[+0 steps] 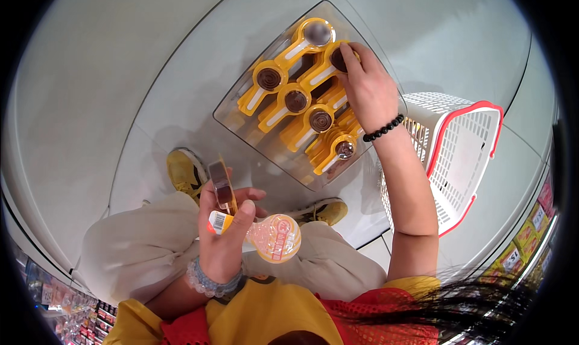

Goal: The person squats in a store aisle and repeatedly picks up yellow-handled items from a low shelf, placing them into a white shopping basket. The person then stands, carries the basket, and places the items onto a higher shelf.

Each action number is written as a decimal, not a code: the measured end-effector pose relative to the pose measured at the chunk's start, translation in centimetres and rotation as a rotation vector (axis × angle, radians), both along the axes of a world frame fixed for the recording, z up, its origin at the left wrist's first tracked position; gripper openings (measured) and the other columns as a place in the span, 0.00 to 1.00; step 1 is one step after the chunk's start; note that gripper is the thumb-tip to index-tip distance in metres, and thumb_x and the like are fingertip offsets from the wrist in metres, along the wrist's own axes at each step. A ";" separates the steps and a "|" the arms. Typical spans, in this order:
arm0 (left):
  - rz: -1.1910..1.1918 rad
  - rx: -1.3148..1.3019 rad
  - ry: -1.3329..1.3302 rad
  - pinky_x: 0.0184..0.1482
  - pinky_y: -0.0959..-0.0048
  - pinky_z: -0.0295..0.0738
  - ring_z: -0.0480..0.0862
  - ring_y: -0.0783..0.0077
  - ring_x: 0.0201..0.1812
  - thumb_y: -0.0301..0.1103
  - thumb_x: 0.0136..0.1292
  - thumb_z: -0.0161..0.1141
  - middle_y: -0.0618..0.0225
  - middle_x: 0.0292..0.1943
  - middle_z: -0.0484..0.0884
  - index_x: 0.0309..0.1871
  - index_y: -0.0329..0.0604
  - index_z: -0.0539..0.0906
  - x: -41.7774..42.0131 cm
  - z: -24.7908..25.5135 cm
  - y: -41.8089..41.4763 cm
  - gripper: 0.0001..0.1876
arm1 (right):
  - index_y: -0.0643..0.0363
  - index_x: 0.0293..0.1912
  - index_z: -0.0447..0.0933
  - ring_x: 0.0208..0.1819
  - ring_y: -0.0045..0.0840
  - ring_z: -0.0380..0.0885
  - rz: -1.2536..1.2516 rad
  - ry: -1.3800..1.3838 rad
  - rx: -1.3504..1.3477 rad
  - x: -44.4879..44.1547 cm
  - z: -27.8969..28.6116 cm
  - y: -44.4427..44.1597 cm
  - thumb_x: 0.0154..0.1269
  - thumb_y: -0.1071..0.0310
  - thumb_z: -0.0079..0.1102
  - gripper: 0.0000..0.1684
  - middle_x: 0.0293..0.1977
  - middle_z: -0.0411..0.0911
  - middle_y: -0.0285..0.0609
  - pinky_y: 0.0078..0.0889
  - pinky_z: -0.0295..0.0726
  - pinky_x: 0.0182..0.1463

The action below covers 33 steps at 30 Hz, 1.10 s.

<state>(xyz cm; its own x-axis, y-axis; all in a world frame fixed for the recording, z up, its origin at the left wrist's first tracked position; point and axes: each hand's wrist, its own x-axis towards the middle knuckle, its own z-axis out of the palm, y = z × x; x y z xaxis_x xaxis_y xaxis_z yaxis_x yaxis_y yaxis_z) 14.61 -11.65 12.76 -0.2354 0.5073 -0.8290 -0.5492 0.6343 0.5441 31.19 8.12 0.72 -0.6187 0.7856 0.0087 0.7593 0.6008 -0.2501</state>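
A clear plastic bin (pixel 253 139) stands on the floor, with stacked yellow, spoon-shaped packs (pixel 296 100) in rows, their round windows showing brown swirled contents. My right hand (pixel 368 82), with a black bead bracelet at the wrist, has its fingertips on the round end of one pack in the upper right of the bin; whether they grip it is unclear. My left hand (pixel 226 232), near my knees, holds a clear pack with brown contents (pixel 221 184) upright and a round-ended pack with a pink and orange printed face (pixel 274 238). A barcode label shows by the thumb.
A white perforated plastic basket with a red rim (pixel 479 150) lies tilted to the right of the bin, beside my right forearm. Shelves with packaged goods (pixel 520 250) run along the lower right, and more (pixel 68 304) at the lower left. My yellow shoes (pixel 185 173) are near the bin.
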 end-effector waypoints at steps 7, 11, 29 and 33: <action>-0.001 -0.025 -0.005 0.38 0.74 0.74 0.77 0.75 0.32 0.33 0.60 0.53 0.62 0.40 0.74 0.62 0.40 0.56 0.1 -0.3 -0.3 0.28 | 0.57 0.51 0.67 0.47 0.30 0.71 0.000 -0.054 -0.009 0.5 -1.8 0.0 0.50 0.68 0.58 0.25 0.49 0.69 0.37 0.30 0.77 0.40; 0.018 -0.015 -0.073 0.42 0.75 0.70 0.75 0.76 0.36 0.27 0.62 0.50 0.62 0.41 0.75 0.61 0.36 0.57 -0.1 -0.2 -0.1 0.25 | 0.55 0.51 0.67 0.43 0.33 0.74 -0.023 -0.007 -0.003 0.8 -2.3 0.1 0.52 0.67 0.58 0.25 0.50 0.68 0.38 0.32 0.78 0.38; -0.894 0.292 0.651 0.33 0.66 0.73 0.76 0.53 0.32 0.19 0.44 0.53 0.54 0.33 0.74 0.58 0.32 0.65 1.8 -1.1 -0.7 0.31 | 0.59 0.40 0.70 0.33 0.29 0.75 0.570 0.239 -0.703 0.3 10.3 -7.6 0.47 0.69 0.57 0.17 0.36 0.69 0.39 0.27 0.77 0.29; -1.008 0.268 0.522 0.39 0.68 0.72 0.76 0.53 0.37 0.19 0.47 0.52 0.52 0.39 0.74 0.57 0.31 0.65 2.0 -0.9 -0.4 0.29 | 0.59 0.43 0.68 0.30 0.30 0.76 0.592 0.042 -0.817 0.7 10.9 -7.0 0.50 0.69 0.55 0.18 0.37 0.68 0.40 0.29 0.77 0.27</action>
<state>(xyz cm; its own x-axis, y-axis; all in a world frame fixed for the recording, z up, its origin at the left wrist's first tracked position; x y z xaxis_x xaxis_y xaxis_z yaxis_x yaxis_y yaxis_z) 16.61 -12.05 11.88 0.0934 0.8030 -0.5886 0.4683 0.4863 0.7377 31.87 1.14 11.64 -0.9227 0.1270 -0.3639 0.3754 0.5105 -0.7736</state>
